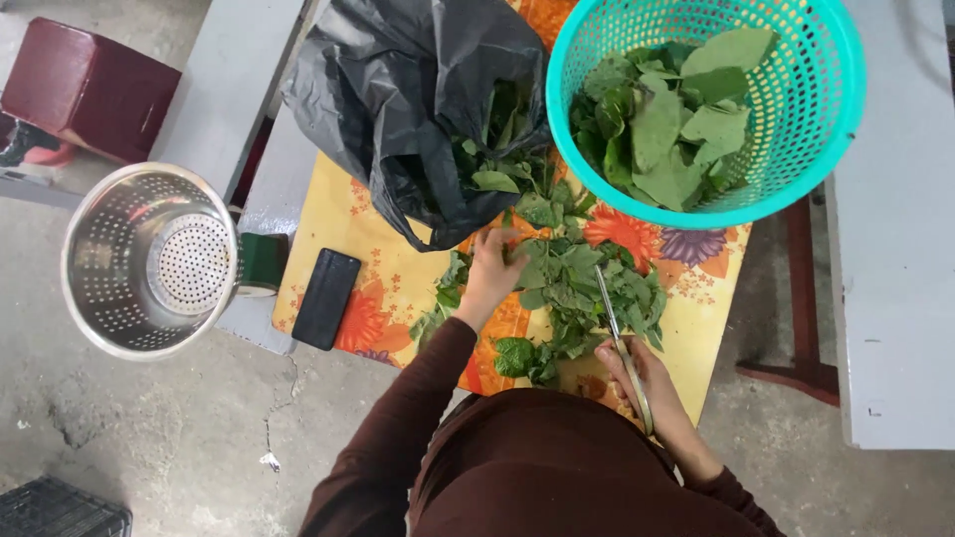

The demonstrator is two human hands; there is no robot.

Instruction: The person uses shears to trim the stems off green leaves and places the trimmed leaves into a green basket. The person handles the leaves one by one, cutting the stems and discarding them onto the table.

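At far left a steel colander [149, 261] stands off the table, with a black phone [325, 298] lying flat just right of it on the floral tablecloth [398, 268]. The black plastic bag [428, 99] sits at the far edge, leaves spilling from its mouth. The left hand [491, 273] is closed on stems at the near side of that mouth, touching the pile of green leaves [577, 288] at table centre. The right hand [647, 388] grips scissors [619, 343], blades shut or nearly so, tips pointing into the pile. To cut cleanly, hold each stem taut, fingertips away from the blades. The teal basket [796, 169], far right, holds trimmed leaves.
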